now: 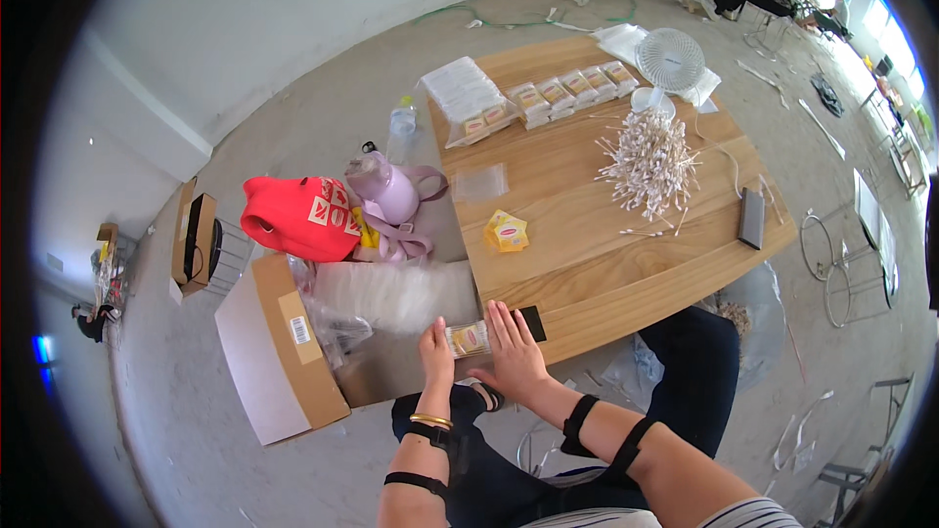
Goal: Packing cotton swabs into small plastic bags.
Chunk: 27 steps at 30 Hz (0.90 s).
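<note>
At the table's near left corner my left hand (436, 354) grips the end of a small clear packet of cotton swabs (469, 337) with a yellow label. My right hand (514, 352) lies flat with its fingers stretched out, against the packet's other end. Partly under those fingers is a flat black piece (533, 324) at the table edge. Beyond the hands, several yellow label cards (508, 233) lie in a loose pile. Clear empty bags (480, 182) sit farther back. A big heap of loose cotton swabs (649, 162) covers the table's right half.
Filled packets (575, 93) line the far side beside a stack of packets (465, 96) and a white fan (670, 61). A grey box (750, 219) lies at the right edge. Left are a carton (279, 352), plastic bags (396, 293), a red bag (293, 220) and a lilac bottle (391, 191).
</note>
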### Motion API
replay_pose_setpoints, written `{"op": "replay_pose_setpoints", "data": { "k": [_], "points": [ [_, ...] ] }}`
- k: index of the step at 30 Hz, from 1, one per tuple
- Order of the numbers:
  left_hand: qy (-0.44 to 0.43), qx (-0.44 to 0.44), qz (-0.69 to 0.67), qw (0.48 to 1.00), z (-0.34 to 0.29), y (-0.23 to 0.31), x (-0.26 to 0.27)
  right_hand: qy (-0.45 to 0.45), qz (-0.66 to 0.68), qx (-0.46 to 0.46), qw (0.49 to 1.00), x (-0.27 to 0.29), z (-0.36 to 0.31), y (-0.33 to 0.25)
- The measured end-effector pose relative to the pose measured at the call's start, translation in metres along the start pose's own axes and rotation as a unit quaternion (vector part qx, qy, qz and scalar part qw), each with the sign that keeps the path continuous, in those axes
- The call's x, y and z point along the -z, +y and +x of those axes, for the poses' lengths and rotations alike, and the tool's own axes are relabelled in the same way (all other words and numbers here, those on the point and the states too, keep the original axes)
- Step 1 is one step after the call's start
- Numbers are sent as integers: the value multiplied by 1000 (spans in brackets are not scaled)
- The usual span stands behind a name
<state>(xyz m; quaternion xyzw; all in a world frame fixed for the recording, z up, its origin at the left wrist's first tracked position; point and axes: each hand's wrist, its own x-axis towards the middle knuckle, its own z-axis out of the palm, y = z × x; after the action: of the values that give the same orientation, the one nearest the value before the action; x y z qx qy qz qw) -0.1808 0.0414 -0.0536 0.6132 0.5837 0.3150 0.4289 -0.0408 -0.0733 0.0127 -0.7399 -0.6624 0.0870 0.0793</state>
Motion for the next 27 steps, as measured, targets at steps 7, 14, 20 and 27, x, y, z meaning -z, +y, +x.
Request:
{"op": "replay_pose_setpoints", "data": {
  "k": [7, 14, 20, 27],
  "points": [
    [4, 138, -103, 985, -10, 19, 10, 66, 72, 23, 995, 0, -3, 13],
    [-64, 237, -510, 824, -50, 8, -4, 87, 349, -134, 923, -21, 2, -16],
    [2, 282, -512, 811, -54, 7, -35, 98, 417, -257, 866, -32, 22, -52],
    [-42, 278, -535, 797, -48, 3, -18, -47, 540, -218, 811, -10, 23, 1]
  ]
}}
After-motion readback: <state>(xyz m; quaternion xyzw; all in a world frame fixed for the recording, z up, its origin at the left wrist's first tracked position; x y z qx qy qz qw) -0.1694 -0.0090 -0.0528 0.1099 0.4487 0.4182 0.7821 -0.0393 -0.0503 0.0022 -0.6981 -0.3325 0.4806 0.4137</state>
